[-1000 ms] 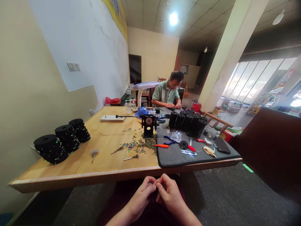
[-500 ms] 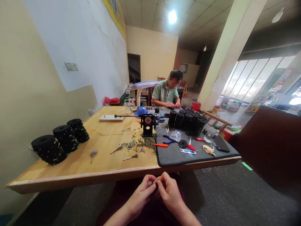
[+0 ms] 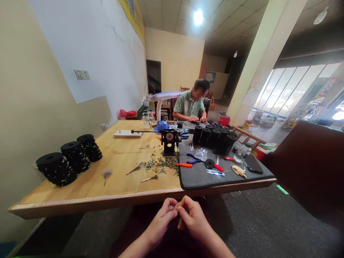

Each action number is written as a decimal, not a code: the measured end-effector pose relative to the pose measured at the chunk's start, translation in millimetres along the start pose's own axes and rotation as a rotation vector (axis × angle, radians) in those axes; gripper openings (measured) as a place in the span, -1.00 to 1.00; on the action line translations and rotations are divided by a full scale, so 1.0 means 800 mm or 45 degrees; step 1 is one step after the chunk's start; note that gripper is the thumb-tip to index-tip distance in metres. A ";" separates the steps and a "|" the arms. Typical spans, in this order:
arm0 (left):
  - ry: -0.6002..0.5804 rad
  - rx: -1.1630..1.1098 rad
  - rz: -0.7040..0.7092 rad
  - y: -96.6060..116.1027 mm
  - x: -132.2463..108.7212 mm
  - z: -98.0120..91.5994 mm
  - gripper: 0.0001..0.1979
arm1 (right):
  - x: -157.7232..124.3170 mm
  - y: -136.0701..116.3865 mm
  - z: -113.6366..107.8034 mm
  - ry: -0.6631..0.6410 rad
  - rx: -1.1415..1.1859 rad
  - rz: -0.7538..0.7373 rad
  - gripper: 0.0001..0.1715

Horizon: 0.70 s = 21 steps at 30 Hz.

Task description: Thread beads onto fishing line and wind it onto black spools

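In front of the table's near edge, above my lap, my left hand [image 3: 164, 217] and my right hand [image 3: 192, 216] meet with thumbs and forefingers pinched together. Whatever sits between the fingertips is too small to make out. Beyond them on the wooden table [image 3: 88, 182] lies a heap of small metallic and coloured pieces [image 3: 169, 161], beside a black winding device [image 3: 170, 141] with a long rod. A paper measuring tape [image 3: 107, 198] runs along the near edge.
Black spools [image 3: 55, 168] stand at the left; more black spools [image 3: 215, 136] stand on the grey mat [image 3: 199, 181]. The mat also holds blue pliers [image 3: 192, 157], an orange-handled tool [image 3: 184, 165] and thread snips [image 3: 215, 172]. A co-worker [image 3: 189, 104] sits across, bent over the table.
My hands stay pinched together in nearly the same place. The lower fingers of my right hand have shifted slightly. The view has moved a little.
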State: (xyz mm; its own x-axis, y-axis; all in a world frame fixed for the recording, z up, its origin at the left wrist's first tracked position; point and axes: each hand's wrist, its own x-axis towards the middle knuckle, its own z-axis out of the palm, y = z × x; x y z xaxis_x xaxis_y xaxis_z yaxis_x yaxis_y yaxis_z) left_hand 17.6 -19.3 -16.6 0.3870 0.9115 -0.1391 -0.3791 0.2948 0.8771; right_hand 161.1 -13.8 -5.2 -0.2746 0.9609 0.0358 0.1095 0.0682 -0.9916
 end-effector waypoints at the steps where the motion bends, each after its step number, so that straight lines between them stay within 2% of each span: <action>1: -0.009 0.002 -0.009 -0.001 0.000 -0.001 -0.79 | 0.001 -0.001 0.000 -0.007 0.055 0.033 -0.59; 6: -0.058 0.000 -0.049 -0.001 0.000 -0.003 -0.79 | 0.003 -0.003 -0.010 0.058 0.184 0.050 -0.51; 13: -0.124 0.003 0.018 0.010 -0.005 -0.002 -0.78 | 0.011 0.007 -0.041 0.268 0.218 0.059 -0.53; 17: -0.126 -0.004 0.098 0.006 -0.003 -0.007 -0.74 | 0.018 0.020 -0.046 0.352 0.162 0.031 -0.53; 21: -0.172 -0.014 0.198 -0.005 0.011 -0.022 -0.62 | 0.036 0.036 -0.044 0.396 -0.023 -0.034 -0.55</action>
State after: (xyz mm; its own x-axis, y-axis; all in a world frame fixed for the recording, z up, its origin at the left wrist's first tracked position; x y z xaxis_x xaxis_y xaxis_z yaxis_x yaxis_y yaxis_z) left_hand 7.4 -7.6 -29.3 0.4319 0.8999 0.0610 -0.4519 0.1574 0.8781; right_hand 189.7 25.3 -28.4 0.0276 0.9946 0.1004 0.1238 0.0963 -0.9876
